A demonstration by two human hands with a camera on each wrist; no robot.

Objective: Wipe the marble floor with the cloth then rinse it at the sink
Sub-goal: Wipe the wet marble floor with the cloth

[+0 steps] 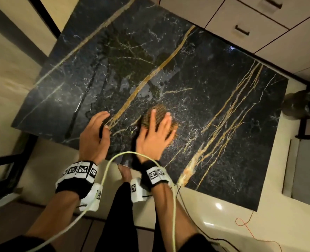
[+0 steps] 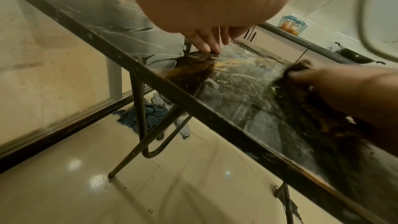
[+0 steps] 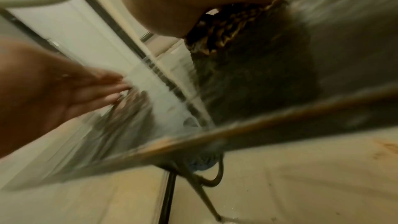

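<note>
A black marble slab (image 1: 196, 73) with gold veins lies flat on a folding metal table. A brown, nubby cloth (image 1: 160, 110) sits on it near the front edge. My right hand (image 1: 156, 131) lies flat on the cloth with straight, spread fingers, pressing it to the marble. In the left wrist view the cloth (image 2: 298, 67) bunches under the right hand (image 2: 344, 89). My left hand (image 1: 98, 128) rests beside it to the left, fingertips (image 2: 207, 45) touching the marble and holding nothing. The right wrist view is blurred and shows the cloth (image 3: 226, 30) under the palm.
A wet patch (image 1: 141, 88) shines at mid-slab. Drawer fronts (image 1: 256, 24) stand beyond the far edge, a dark round bin (image 1: 307, 104) at the right. Cables (image 1: 174, 206) hang from my wrists. A blue rag heap (image 2: 148, 113) lies under the table; a pan (image 2: 355, 55) sits on the counter.
</note>
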